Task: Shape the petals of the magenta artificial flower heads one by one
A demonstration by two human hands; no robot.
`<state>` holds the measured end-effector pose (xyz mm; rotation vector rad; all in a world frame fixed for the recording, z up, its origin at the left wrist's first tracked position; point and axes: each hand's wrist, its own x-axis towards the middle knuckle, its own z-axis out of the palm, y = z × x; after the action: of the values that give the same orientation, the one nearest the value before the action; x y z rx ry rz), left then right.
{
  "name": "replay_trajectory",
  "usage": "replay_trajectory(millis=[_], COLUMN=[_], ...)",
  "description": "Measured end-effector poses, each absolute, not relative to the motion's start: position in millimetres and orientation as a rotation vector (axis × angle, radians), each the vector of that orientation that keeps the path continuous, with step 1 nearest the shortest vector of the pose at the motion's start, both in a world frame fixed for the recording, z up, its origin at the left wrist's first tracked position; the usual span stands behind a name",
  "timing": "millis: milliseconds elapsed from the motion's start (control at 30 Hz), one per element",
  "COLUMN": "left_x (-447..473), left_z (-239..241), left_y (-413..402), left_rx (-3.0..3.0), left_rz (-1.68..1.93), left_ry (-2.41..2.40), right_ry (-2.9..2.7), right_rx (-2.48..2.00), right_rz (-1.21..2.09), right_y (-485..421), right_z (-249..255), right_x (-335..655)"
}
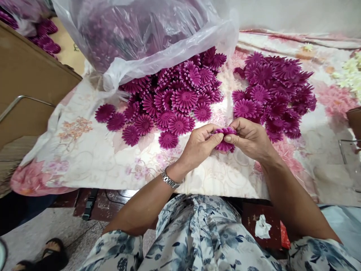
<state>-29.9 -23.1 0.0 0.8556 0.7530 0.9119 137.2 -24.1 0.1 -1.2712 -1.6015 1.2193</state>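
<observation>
Between my two hands is a purple artificial flower head point(225, 146), pinched by thumbs and fingers over the front of the table. My left hand point(200, 145), with a metal watch on its wrist, grips the flower's left side. On the right side, my right hand point(249, 138) holds it with thumb and bent fingers. Much of the flower is covered by the fingers, so I cannot tell whether it is one layer or several. Beyond my left hand spreads a pile of similar purple flower heads point(183, 99). A second purple pile point(278, 88) lies beyond my right hand.
A clear plastic bag point(158, 34) full of purple flowers lies open behind the left pile. The floral cloth point(107, 169) covers the table. Pale yellow flowers point(352, 73) lie at the far right. A cardboard box point(31, 82) stands at left, near another person's foot point(53, 248).
</observation>
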Motion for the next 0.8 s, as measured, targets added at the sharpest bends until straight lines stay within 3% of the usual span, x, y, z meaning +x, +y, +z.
replay_trajectory(millis=[300, 800], left_x=[-27, -34], left_z=[0, 0], left_y=[-20, -16], left_rx=[0.813, 0.83], left_rz=[0.957, 1.096], left_ry=[0.859, 0.964], right_ry=[-1.942, -1.57], right_rx=[-1.252, -1.426], right_rz=[0.454, 0.603], right_y=[-24, -23], right_z=[6, 11], right_x=[136, 144])
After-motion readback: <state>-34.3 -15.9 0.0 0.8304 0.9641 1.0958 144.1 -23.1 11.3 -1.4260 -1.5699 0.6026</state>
